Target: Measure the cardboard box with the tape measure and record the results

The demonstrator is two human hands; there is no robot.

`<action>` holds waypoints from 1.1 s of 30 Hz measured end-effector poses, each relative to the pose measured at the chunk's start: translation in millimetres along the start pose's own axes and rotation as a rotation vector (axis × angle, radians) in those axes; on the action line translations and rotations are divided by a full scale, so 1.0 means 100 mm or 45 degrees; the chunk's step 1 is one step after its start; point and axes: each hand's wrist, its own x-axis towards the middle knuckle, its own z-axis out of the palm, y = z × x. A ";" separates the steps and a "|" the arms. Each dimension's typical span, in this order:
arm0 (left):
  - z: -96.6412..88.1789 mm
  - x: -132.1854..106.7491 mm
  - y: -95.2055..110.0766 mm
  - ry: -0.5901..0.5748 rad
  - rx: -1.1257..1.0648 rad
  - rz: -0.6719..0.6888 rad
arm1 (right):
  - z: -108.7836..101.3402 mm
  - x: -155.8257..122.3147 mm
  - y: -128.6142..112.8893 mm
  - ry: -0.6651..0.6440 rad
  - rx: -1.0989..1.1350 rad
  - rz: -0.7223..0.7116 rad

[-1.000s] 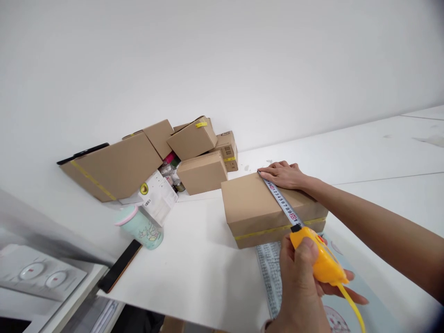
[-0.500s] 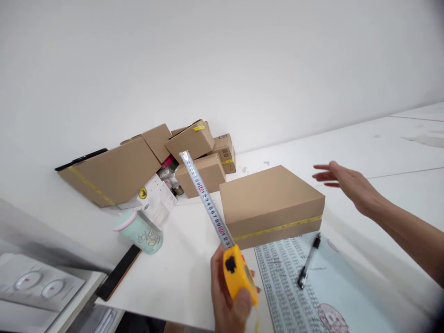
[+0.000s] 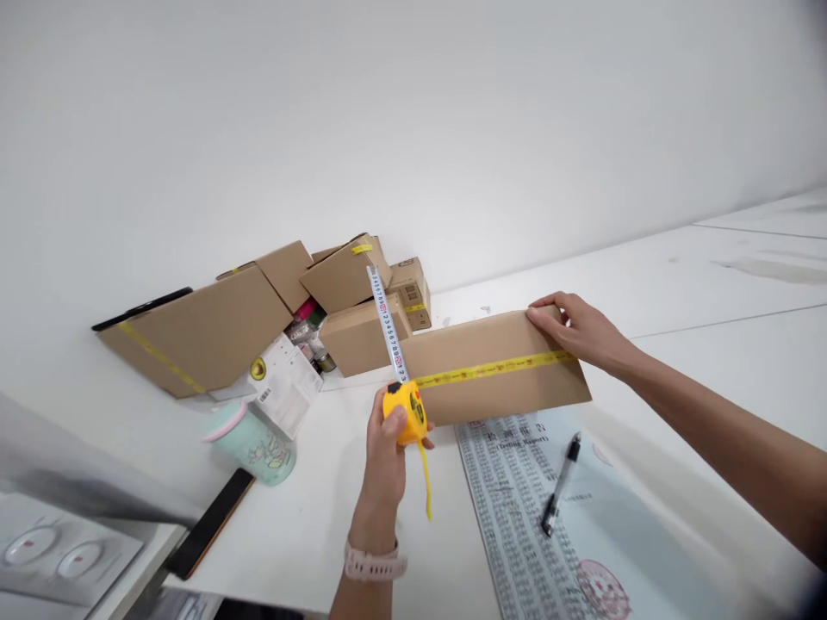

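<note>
My left hand [image 3: 386,448] is closed around a yellow tape measure [image 3: 404,412]. Its blade [image 3: 386,322] sticks up and away, free at the far end. The case sits just left of a flat cardboard box [image 3: 494,370] with a yellow tape band. This box is tipped up on its long edge on the white table [image 3: 323,508]. My right hand [image 3: 581,330] grips the box's upper right corner, fingers curled over its top edge.
A printed sheet [image 3: 549,525] with a black pen [image 3: 559,484] lies in front of the box. Several cardboard boxes [image 3: 271,301] are piled against the wall at the left. A mint cup [image 3: 255,441] lies near a black phone [image 3: 210,521] by the table's left edge.
The right hand let go of the blade's end, swung away, then came back and tipped the box onto its edge. The left hand carried the tape measure from the box's right to its left.
</note>
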 end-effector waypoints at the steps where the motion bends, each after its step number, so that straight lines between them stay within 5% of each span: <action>1: 0.05 0.01 0.03 0.006 0.014 0.036 | 0.04 0.10 -0.02 0.032 -0.037 -0.030; 5: 0.30 -0.18 -0.05 -0.062 0.012 0.058 | 0.22 0.45 -0.07 0.078 -0.116 -0.104; 10: 0.51 -0.48 -0.45 -0.348 -0.110 -0.298 | 0.36 0.67 -0.09 0.091 -0.047 -0.269; 15: 0.52 -0.52 -0.71 -0.315 -0.167 -0.457 | 0.43 0.67 -0.09 0.141 -0.140 -0.398; 25: 0.55 -0.52 -0.83 -0.333 -0.267 -0.486 | 0.45 0.66 -0.05 0.132 -0.660 -0.793; 33: 0.61 -0.56 -0.95 -0.396 -0.261 -0.467 | 0.42 0.66 -0.07 0.079 -0.734 -0.839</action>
